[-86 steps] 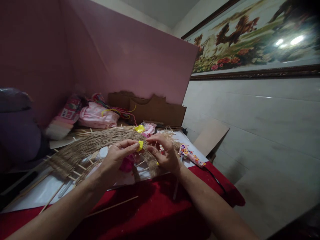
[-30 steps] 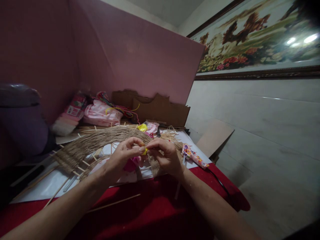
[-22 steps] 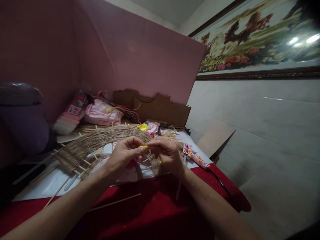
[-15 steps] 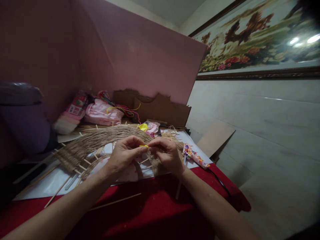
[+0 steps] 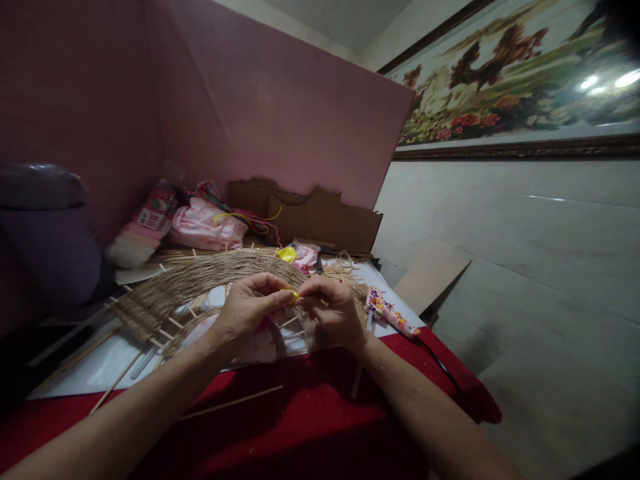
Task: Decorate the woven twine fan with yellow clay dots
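Observation:
Between the fingertips of my left hand [image 5: 253,308] and my right hand [image 5: 334,308] is a small yellow piece [image 5: 291,294], too small to name for sure. Both hands pinch it, thumb against forefinger, above the table. Beneath and behind them lies an arched piece of woven twine [image 5: 200,283] with thin wooden sticks poking out along its edges. Pink-and-white fabric [image 5: 257,345] shows under my left hand. To the right of my right hand rests a glue gun [image 5: 390,313] with a flower-patterned cover and a black cord.
A red cloth [image 5: 300,427] and a white sheet [image 5: 85,367] cover the table. A loose stick [image 5: 233,403] lies near the front. Behind stand a pink fabric bundle [image 5: 207,223], a yellow packet [image 5: 287,254] and torn cardboard [image 5: 325,217]. A purple bin [image 5: 50,253] is at the left.
The yellow piece has turned a little between my fingertips and more of it shows. My hands have shifted only slightly; everything else stays in place.

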